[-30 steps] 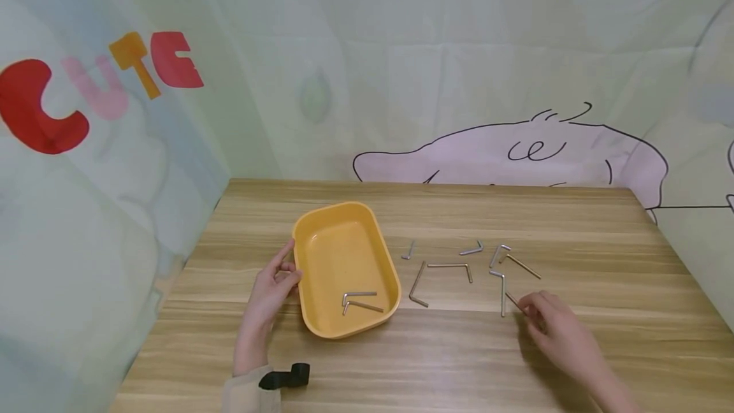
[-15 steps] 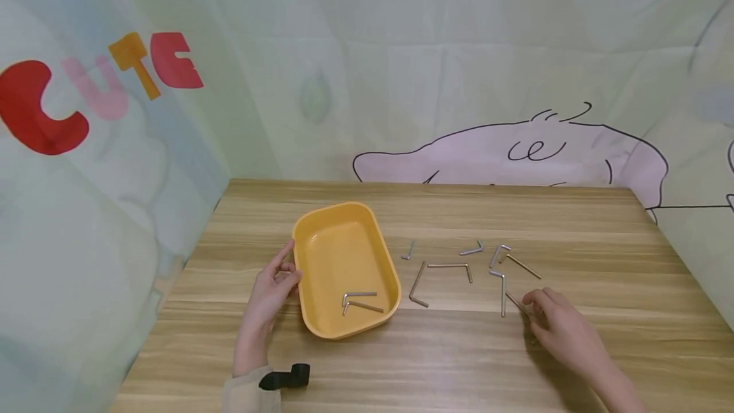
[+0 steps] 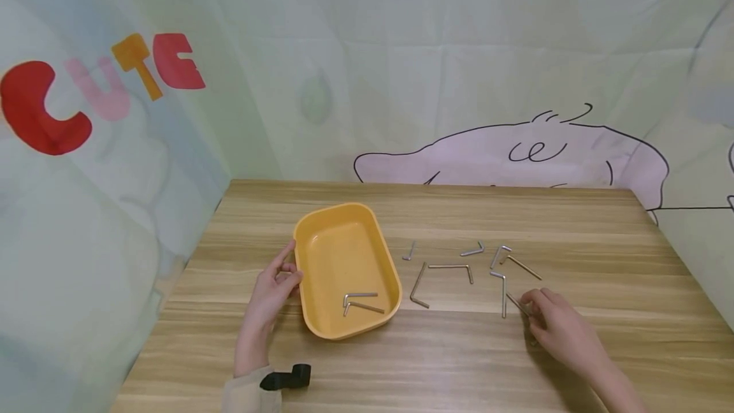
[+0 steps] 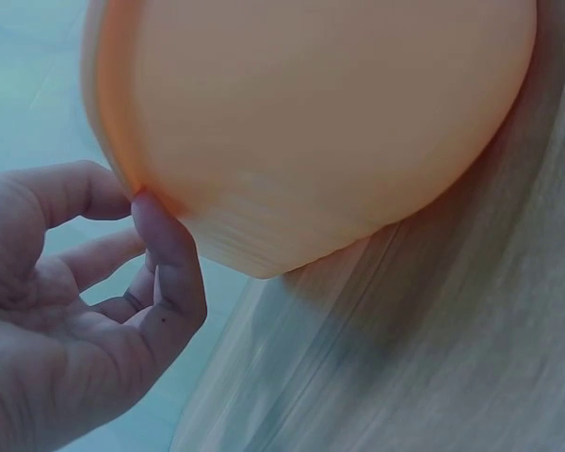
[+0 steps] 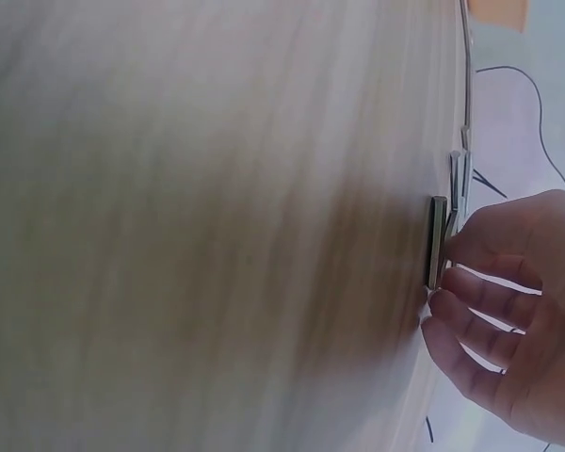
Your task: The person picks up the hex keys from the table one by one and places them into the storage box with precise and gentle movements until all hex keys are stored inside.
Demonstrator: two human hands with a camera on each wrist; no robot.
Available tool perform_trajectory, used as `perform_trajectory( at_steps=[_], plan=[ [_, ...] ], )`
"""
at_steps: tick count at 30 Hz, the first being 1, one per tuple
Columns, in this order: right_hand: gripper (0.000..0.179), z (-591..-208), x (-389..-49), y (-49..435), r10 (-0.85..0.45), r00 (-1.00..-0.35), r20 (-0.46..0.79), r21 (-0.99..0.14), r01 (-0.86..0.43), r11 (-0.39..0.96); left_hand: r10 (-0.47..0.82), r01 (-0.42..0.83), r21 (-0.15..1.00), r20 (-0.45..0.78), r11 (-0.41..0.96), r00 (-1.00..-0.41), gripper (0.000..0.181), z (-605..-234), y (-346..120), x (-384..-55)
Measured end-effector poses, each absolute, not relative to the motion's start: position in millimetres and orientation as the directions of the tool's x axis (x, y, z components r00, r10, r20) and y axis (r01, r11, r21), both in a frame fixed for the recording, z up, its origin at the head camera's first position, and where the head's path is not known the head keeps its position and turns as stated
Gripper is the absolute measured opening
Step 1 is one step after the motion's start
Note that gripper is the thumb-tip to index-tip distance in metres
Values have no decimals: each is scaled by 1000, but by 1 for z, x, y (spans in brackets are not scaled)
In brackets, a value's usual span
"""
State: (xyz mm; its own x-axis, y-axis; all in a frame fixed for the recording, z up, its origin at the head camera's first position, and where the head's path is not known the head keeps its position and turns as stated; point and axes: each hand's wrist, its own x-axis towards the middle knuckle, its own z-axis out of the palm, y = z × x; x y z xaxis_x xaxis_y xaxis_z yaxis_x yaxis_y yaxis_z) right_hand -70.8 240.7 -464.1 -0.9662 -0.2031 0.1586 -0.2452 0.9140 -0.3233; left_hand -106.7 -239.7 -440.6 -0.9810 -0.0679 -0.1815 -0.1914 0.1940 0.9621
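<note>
Your left hand (image 3: 272, 289) pinches the yellow tray (image 3: 344, 260) by its rim, two hex keys (image 3: 367, 307) inside. Your right hand (image 3: 564, 333) pinches an L-shaped key (image 3: 517, 303) at the table (image 3: 430, 362), beside a silver key (image 3: 504, 304).

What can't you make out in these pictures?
Head view: one hex key, partly hidden by the right hand.
Head view: any markings on the two hex keys in the yellow tray, too small.
Left wrist view: the yellow tray's upper part, cut off by the top edge.
Right wrist view: the rest of that hand, cut off by the right edge.
</note>
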Motion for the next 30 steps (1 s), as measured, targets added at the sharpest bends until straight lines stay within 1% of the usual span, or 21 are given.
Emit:
perform_trajectory(
  at_steps=[6, 18, 30],
  plan=[
    [37, -464, -72, 240, -218, -966, 136, -306, -251, 918, -72, -190, 961, -179, 201, -981, 64, -441, -238, -108],
    [38, -462, -74, 235, -208, -973, 104, -296, -230, 927, -77, -204, 961, -193, 185, -978, 64, -439, -238, -109],
    [37, -462, -73, 233, -222, -968, 117, -278, -247, 928, -81, -209, 960, -198, 184, -977, 64, -439, -239, -108]
  ],
)
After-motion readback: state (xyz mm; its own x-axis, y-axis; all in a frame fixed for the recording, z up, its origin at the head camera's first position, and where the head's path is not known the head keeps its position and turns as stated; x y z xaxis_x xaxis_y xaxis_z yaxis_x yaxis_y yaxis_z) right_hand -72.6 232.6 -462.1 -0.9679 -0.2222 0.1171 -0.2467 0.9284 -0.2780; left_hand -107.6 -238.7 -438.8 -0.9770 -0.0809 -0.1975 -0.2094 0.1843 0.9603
